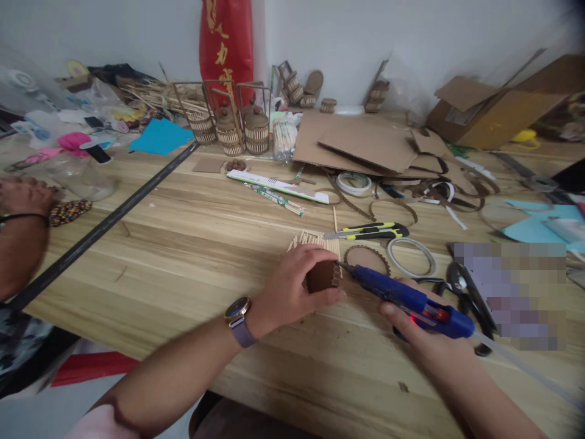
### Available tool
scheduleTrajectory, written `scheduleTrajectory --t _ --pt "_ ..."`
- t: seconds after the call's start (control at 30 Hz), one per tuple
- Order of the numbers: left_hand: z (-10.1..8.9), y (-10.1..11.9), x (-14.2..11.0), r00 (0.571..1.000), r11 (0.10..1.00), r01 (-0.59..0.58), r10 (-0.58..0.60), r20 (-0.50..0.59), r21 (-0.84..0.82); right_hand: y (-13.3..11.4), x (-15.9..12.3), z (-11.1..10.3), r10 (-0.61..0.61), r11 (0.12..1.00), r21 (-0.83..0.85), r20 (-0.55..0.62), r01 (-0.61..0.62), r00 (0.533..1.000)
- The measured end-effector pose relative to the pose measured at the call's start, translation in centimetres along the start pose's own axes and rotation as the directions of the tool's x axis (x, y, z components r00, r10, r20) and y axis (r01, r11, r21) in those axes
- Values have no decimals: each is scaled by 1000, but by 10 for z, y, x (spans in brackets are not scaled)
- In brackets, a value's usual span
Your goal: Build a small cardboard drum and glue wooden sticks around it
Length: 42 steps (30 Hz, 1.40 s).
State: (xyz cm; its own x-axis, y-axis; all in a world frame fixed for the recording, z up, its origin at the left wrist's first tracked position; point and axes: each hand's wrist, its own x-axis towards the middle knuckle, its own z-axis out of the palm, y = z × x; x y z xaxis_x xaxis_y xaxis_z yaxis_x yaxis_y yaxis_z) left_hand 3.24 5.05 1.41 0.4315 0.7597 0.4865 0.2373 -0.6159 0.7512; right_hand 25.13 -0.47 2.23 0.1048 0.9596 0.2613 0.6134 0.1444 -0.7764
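Note:
My left hand [292, 283], with a watch at the wrist, is curled around a small brown corrugated cardboard cup [322, 277]. In my right hand [414, 326] is a blue glue gun [406, 299] with a red light and a clear glue stick trailing from its back. The gun's dark nozzle points left and is at the cup's right rim; whether it touches cannot be made out. Short pale wooden sticks [331, 245] lie just beyond my left fingers. Beside the nozzle sits a round cardboard disc [365, 261] with a ridged edge.
A yellow-black utility knife [375, 231], a white tape roll [412, 257] and black-handled scissors [464, 299] lie near my hands. Cardboard sheets [365, 143] and small handled baskets [256, 131] stand farther back. At left, another person's hand [25, 198] rests on the table.

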Motion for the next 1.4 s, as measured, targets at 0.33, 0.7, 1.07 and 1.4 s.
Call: scheduleTrajectory --t 0.33,0.7,1.07,1.4 --pt "0 1 0 1000 1000 15 -15 15 5 -5 -2 2 -32 999 -42 -32 30 999" --pt "0 1 0 1000 1000 8 -8 12 7 -4 -1 -1 -21 997 -75 -6 20 1000" --pt "0 2 -1 1000 1000 19 -19 11 17 -5 -1 -3 -27 997 -71 1 27 1000" --pt "-1 2 -2 999 999 30 -30 -10 23 -9 0 -5 -63 994 -90 -12 62 998"
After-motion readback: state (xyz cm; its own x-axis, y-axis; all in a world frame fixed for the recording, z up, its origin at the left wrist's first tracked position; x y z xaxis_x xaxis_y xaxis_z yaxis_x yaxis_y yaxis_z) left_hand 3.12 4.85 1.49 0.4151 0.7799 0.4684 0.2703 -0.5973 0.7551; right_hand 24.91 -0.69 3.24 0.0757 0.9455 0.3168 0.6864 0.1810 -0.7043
